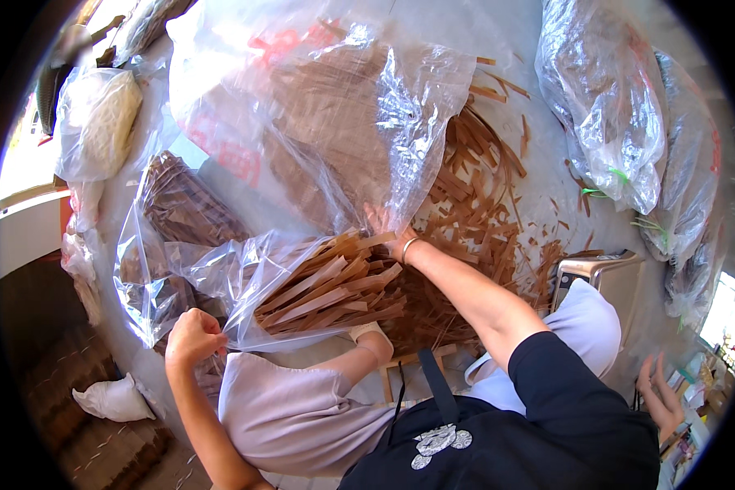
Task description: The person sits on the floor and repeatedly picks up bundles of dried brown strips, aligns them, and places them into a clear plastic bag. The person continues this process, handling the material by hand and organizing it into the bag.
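Observation:
A clear plastic bag point(208, 265) lies in front of me on its side, its mouth facing right. Long, flat brown strips point(327, 286) stick out of that mouth in a thick bundle. My left hand point(194, 336) is closed in a pinch on the bag's near edge, by my knee. Across the strips reaches my right hand point(390, 231), a bracelet on its wrist. Its fingers are stretched out at the far end of the bundle, against a large plastic sheet or bag point(335, 122), and the plastic partly covers them. More brown material shows through this larger plastic.
Loose brown strips and scraps point(482, 212) are strewn over the floor to the right. Full tied plastic bags point(604, 106) stand at the far right, and a pale filled bag point(98, 122) at the left. A beige metal box point(608, 278) sits beside my right knee. Another person's bare feet point(660, 396) show at lower right.

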### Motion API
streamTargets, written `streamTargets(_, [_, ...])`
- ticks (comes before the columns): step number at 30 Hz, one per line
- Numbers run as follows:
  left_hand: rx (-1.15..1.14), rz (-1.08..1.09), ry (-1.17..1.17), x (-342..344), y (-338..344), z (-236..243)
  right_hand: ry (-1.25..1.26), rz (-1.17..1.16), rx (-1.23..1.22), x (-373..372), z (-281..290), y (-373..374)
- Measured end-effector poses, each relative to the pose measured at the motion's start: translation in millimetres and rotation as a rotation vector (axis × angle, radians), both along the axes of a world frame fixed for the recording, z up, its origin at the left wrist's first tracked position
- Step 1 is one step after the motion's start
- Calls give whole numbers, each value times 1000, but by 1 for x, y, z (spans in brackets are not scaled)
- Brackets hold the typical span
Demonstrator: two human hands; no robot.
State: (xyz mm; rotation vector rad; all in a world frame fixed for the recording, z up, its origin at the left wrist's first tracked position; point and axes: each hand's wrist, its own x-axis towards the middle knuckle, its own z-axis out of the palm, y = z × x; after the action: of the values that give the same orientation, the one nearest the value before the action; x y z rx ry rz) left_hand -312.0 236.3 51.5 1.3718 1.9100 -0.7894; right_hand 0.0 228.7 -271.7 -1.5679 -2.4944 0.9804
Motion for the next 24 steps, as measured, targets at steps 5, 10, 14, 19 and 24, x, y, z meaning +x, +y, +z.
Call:
streamTargets(5, [9,-44,4,7,6,3,34,-37,93,7,-12,-10])
streamTargets(10, [-1,-56,-19,8,5,-3,-199,-138,-254,34,22,17])
streamTargets(14, [-8,-99,-35,15,6,-2,-165,-211,-127,85,59,11])
streamTargets(19, [-11,-176,-37,39,10,1,-44,-357,-74,133,102,-20])
streamTargets(24, [-82,-430,-61,63,8,-5,95,-567,-262,153,143,-62])
